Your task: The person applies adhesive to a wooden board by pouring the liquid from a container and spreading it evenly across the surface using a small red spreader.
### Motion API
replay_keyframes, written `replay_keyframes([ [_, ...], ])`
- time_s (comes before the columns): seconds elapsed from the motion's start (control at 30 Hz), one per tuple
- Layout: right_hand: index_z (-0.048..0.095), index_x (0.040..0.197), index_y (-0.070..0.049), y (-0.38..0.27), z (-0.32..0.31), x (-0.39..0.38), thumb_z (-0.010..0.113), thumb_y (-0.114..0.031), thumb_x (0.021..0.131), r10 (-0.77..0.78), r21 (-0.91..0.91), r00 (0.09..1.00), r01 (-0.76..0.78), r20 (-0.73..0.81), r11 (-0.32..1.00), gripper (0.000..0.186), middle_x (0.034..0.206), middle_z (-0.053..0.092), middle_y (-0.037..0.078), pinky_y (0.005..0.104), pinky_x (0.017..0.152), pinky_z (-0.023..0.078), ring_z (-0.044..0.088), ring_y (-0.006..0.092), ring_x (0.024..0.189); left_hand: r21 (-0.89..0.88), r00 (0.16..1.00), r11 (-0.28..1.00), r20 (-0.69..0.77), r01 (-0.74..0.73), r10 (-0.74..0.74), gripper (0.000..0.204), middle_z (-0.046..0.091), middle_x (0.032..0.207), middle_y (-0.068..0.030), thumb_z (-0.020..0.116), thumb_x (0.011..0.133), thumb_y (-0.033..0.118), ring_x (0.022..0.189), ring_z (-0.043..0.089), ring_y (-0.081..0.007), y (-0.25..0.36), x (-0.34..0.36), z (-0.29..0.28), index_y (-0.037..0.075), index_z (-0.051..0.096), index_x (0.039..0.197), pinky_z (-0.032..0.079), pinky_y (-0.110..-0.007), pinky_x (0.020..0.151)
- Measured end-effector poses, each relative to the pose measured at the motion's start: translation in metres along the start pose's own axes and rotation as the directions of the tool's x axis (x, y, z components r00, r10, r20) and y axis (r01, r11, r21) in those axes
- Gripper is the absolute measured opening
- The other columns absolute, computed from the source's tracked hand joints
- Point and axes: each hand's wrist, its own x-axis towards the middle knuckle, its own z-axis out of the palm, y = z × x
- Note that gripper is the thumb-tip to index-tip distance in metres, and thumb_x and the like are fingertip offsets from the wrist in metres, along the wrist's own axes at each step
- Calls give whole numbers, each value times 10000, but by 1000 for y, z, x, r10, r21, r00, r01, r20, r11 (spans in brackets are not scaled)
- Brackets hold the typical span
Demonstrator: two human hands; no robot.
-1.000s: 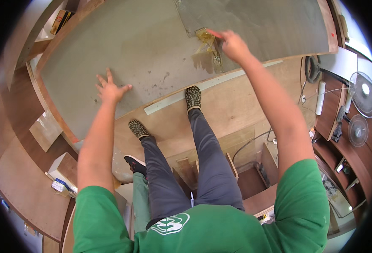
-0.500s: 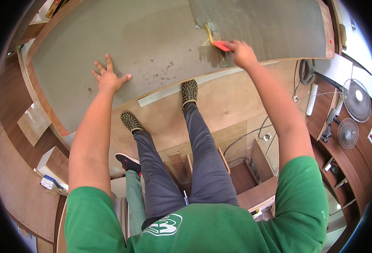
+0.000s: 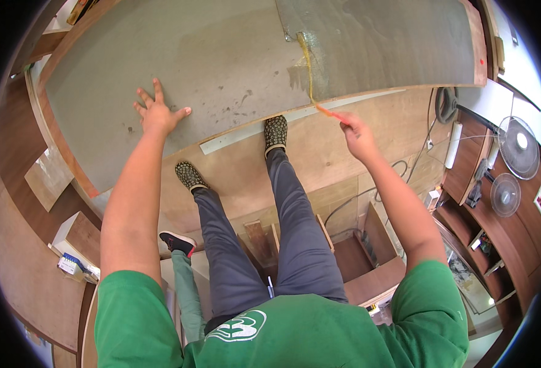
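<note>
My left hand (image 3: 158, 115) lies on the grey board (image 3: 203, 55) with its fingers spread. In my right hand (image 3: 359, 136) is a red plastic scraper (image 3: 338, 115), gripped by its near end. The scraper's far end is at the board's near edge. A strip of yellow glue (image 3: 309, 64) runs across the board down to that edge, beside a wet, shiny patch (image 3: 321, 70). Right of the strip, the board's surface (image 3: 399, 46) looks darker and smeared. Dark spots mark the board between my hands.
My feet stand on a wooden panel (image 3: 338, 147) below the board. Another person's green trouser leg and dark shoe (image 3: 178, 242) show at left. Open wooden boxes (image 3: 353, 257) stand lower down. Fans (image 3: 520, 141), cables (image 3: 408, 165) and brown cabinets (image 3: 497, 245) are at the right.
My right hand has drawn the scraper toward me, from the middle of the board to its near edge. The yellow glue strip is now longer. My left hand has stayed put.
</note>
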Motion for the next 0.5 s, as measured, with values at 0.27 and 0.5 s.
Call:
replay_keyframes([
  [0.27, 674, 1244, -122, -78, 6, 125, 538, -59, 934, -228, -209, 926, 169, -302, 963, 344, 1184, 672, 106, 398, 949, 505, 639, 307, 1037, -1, 1000, 1000, 9, 9, -9, 1318, -76, 1687, -167, 847, 685, 599, 1526, 10, -488, 1, 1, -1, 366, -61, 1611, 300, -586, 1183],
  [0.5, 671, 1227, -148, -71, 16, 183, 529, -96, 873, -294, -577, 936, 135, -191, 805, 385, 1221, 660, 71, 485, 912, 519, 617, 347, 1093, -32, 1000, 999, 6, 7, -7, 1316, -70, 1688, -172, 857, 687, 574, 1529, 13, -484, -8, -4, -4, 360, -51, 1614, 301, -621, 1162],
])
